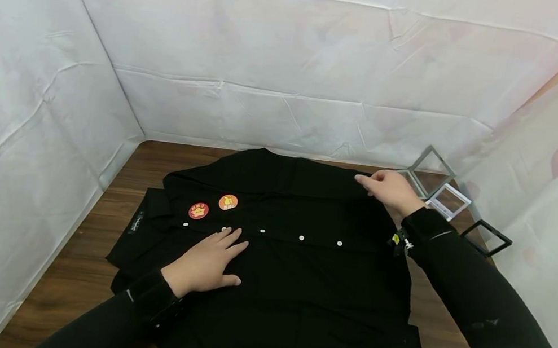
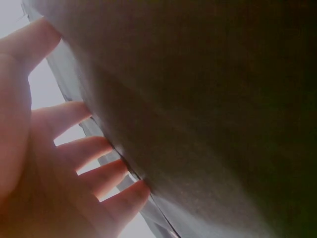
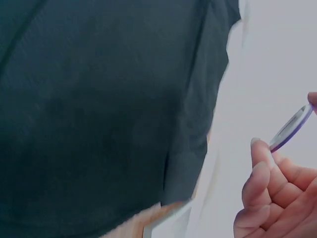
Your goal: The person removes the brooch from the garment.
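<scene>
Left hand (image 1: 205,263) rests splayed on the shirt (image 1: 288,277), laid out on the tabletop (image 1: 85,239); right hand (image 1: 392,191) pinches a disc (image 3: 292,128) near the shirt's hem, and a loose hold on that thin rim could drop it

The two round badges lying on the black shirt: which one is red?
The red badge is the one further left in the head view, with a yellow star; the orange badge has none.
</scene>
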